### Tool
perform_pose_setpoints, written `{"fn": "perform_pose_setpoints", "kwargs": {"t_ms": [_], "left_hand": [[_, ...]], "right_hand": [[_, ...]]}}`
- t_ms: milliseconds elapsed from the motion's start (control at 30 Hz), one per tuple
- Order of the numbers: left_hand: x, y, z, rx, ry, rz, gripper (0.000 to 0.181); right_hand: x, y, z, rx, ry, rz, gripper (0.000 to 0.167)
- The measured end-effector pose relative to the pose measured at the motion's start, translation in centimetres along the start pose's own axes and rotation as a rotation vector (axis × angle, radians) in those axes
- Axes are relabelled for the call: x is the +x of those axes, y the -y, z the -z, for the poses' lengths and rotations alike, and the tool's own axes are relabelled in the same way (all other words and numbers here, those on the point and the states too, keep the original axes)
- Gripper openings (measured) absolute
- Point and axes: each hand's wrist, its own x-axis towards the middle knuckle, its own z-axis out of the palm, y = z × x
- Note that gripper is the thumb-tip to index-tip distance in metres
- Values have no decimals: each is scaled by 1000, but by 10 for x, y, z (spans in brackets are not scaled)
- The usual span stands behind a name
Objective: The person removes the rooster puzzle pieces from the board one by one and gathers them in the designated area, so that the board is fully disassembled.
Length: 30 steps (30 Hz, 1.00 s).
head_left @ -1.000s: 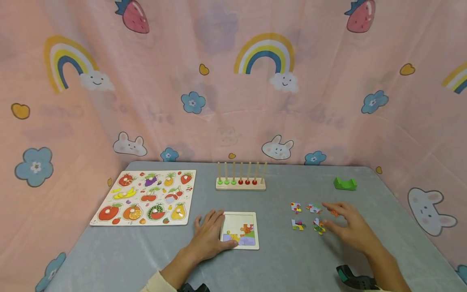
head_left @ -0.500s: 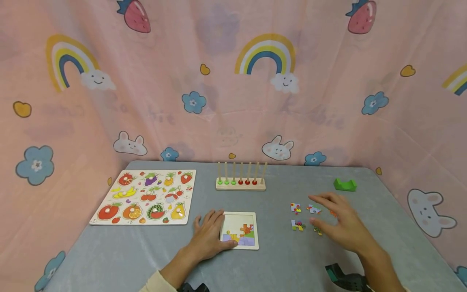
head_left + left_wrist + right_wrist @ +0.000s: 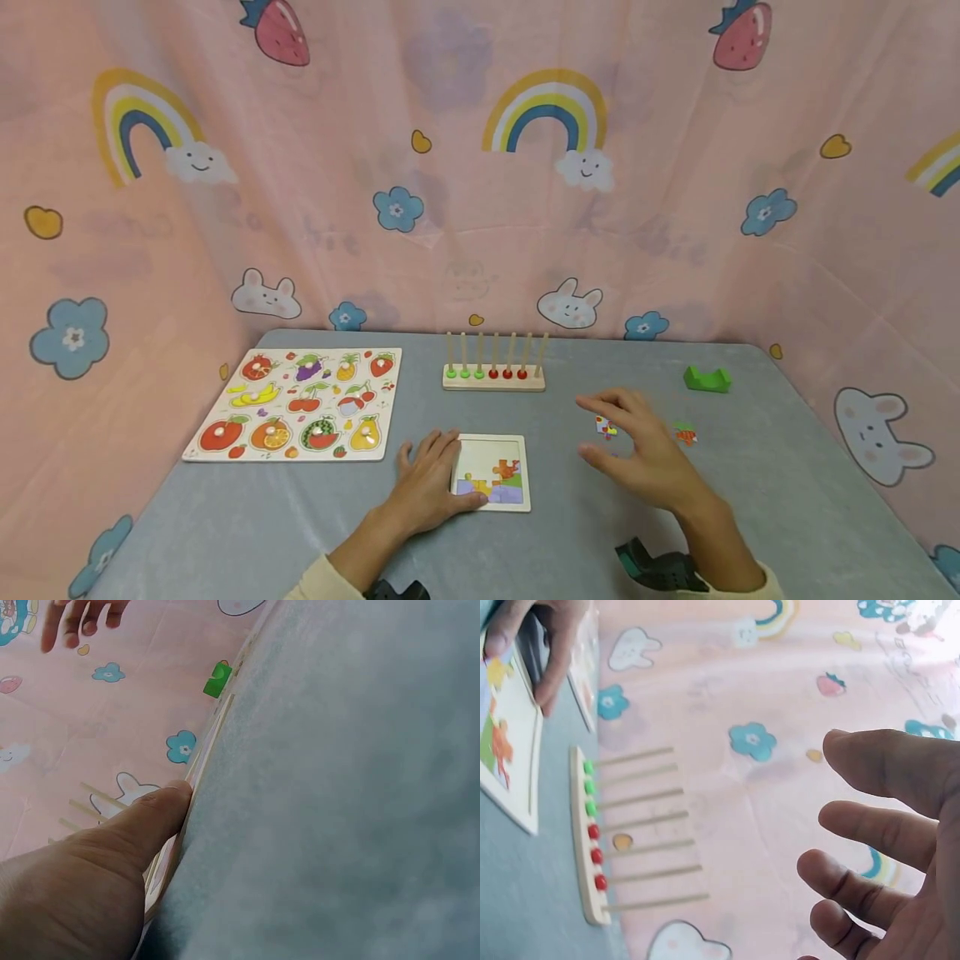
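Note:
A small square wooden jigsaw tray [image 3: 480, 452] lies in the middle of the table, with several joined pieces along its bottom and right side. My left hand [image 3: 429, 490] holds it at the left, thumb on the lower rim and fingers along the left edge. In the left wrist view the thumb [image 3: 154, 814] lies on the rim. My right hand [image 3: 637, 454] hovers over the loose pieces, thumb and fingers apart with nothing between them. One loose jigsaw piece [image 3: 606, 427] shows between thumb and forefinger, an orange piece [image 3: 686, 433] beyond the hand; others are hidden beneath.
A fruit puzzle board [image 3: 300, 404] lies at the left. At the back stands a wooden peg rack [image 3: 493, 380] with green and red beads low on its pegs. A green block [image 3: 707, 380] sits at the back right. A pink printed curtain [image 3: 450, 167] hangs behind the table.
My right hand has moved left across the loose pieces, covering some and uncovering the orange one. The left hand and the tray have stayed in place.

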Motion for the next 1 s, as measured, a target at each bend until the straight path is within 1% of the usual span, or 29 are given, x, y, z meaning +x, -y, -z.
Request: {"fn": "perform_pose_setpoints", "kwargs": {"t_ms": [133,300,467,600,733,833,1000], "left_hand": [[0,0,1,0,1,-1,91],[0,0,1,-5,5,-2,92],[0,0,1,1,3,1,92],[1,0,1,1,5,5,91],[1,1,1,1,0,0,91],[1,1,0,8,-5,-7,91],[1,2,-1,18,-9,-12,90]], "right_hand": [[5,2,-16,32,18,6,52],[11,2,-31,65,20,33,50],[15,5,-46,110,49,2,49],[17,2,-64,138,63,-3,49],[16,-5,-82,122,71,0,47],[14,-10,-94,121,115,-33,46],[9,-21,-110,106,228,-91,51]]}}
